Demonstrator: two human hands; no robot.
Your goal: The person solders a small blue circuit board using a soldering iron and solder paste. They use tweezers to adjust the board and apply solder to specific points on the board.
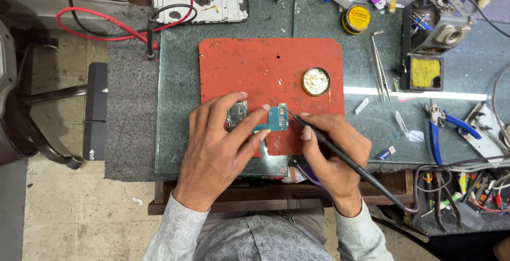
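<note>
Circuit board [276, 118] pinched in left hand [218, 149] fingertips; right hand [334, 152] grips soldering iron [350, 163], tip touching board.

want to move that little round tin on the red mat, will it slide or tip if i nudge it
The round tin looks low and wide, so it probably slides rather than tips. It seems small and likely light. It is open, so its pale contents might spill on the red mat.

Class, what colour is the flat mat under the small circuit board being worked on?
Red, a worn flat rectangular work mat, seen best in the head view.

Electronics repair workshop: soldering station [433, 32], pliers [443, 125], tweezers [380, 64].
</note>
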